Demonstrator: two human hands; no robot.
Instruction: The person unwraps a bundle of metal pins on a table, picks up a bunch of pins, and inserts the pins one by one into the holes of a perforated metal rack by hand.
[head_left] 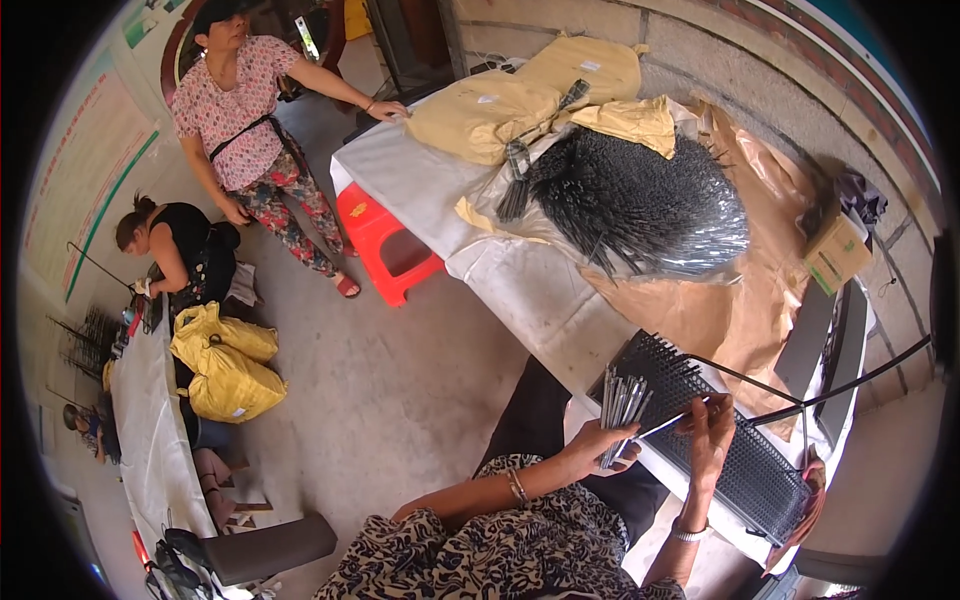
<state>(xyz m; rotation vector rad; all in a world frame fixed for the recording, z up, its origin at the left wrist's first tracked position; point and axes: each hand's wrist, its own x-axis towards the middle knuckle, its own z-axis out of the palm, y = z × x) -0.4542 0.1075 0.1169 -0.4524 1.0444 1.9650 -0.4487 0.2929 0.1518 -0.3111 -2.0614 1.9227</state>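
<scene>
My left hand (598,446) is closed round a bundle of thin grey metallic rods (625,400), which stand up out of the fist. Between the fingers of my right hand (712,425) is the end of a single thin rod (664,424), slanting toward the bundle. Both hands are over the near edge of a long black tray with a grid of small holes (765,475). Several rod ends poke up at the tray's far left end. Beyond it, a big heap of thin black rods (640,200) lies in clear plastic on the table.
Yellow sacks (480,115) and brown wrapping paper (740,330) cover the white-topped table (540,310). A small carton (838,252) stands at the right. Left of the table is a red stool (375,225). One person (245,110) touches the table's far end; another (185,255) works farther left.
</scene>
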